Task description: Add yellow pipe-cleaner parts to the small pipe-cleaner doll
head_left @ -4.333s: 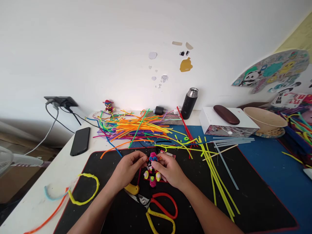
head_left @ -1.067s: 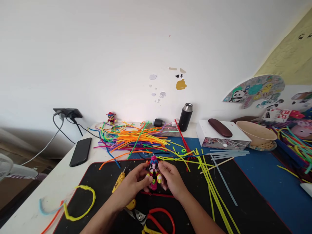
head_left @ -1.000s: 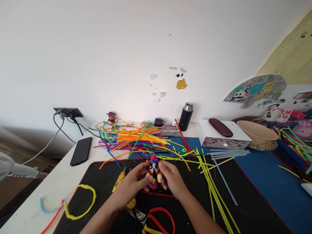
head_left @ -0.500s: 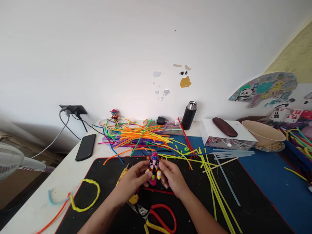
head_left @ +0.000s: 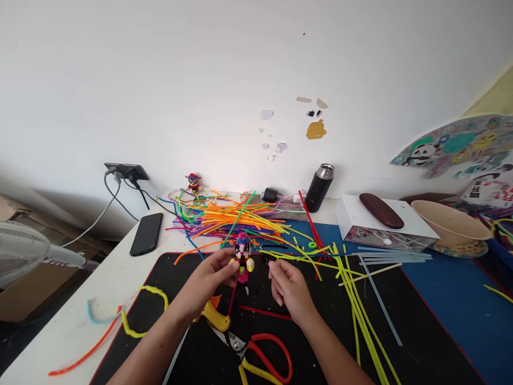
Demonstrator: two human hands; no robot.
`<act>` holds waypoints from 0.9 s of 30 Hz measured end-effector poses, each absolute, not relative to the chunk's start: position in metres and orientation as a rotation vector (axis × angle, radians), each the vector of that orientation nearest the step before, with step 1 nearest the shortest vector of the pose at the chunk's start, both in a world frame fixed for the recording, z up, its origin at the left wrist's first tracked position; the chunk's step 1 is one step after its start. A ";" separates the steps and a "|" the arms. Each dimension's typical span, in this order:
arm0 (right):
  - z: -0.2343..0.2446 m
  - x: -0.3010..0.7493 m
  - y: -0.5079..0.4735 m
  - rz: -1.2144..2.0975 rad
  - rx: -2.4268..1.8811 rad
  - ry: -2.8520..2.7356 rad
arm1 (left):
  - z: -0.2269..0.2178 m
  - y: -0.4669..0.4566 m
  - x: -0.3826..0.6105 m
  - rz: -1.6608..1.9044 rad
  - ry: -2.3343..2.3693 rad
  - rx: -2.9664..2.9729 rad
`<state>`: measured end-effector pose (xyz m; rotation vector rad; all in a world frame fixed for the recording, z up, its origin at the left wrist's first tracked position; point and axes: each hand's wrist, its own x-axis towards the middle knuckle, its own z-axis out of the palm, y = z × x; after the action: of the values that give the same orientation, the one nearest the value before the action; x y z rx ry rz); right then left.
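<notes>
My left hand (head_left: 214,275) is closed around a small pipe-cleaner figure (head_left: 241,270) with a pink and blue head, black-and-white face, yellow paws and pink lower body. Just right of the figure, my right hand (head_left: 288,286) is pinched, apart from it. A tiny dark bit shows by its fingertips; what they hold is too small to name. Below my left hand lies a yellow glue gun (head_left: 217,316), partly hidden by the hand and forearm. Scissors (head_left: 236,343) with red and yellow handles rest on the black mat (head_left: 320,331) between my forearms. A red pipe cleaner (head_left: 266,312) lies above them.
Colourful pipe cleaners (head_left: 240,219) are heaped at the back, beside a second figure (head_left: 194,183). Yellow-green ones (head_left: 363,315) and translucent glue sticks (head_left: 382,302) lie right. A phone (head_left: 146,234), black flask (head_left: 320,188), white box (head_left: 348,211) and bowl (head_left: 451,222) stand around.
My right hand has let go of the figure and moved slightly right, its fingers now pinched. My left hand has shifted left with the figure. The view has shifted a little.
</notes>
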<state>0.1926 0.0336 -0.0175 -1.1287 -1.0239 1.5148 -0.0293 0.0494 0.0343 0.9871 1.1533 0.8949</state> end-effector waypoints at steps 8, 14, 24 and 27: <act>-0.018 0.192 0.034 1.492 -1.144 -1.035 | 0.031 0.063 -0.052 1.037 1.265 0.927; -0.016 0.193 0.035 1.523 -1.143 -1.042 | 0.033 0.063 -0.037 0.946 1.230 0.981; -0.013 0.192 0.035 1.500 -1.160 -1.068 | 0.028 0.063 -0.016 0.764 1.123 1.086; -0.011 0.192 0.035 1.476 -1.171 -1.063 | 0.026 0.063 -0.011 0.744 1.097 1.105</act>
<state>0.1919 0.0354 -0.0111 -1.1714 -1.0627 1.4757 -0.0108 0.0633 0.0258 1.1051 1.0966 0.7436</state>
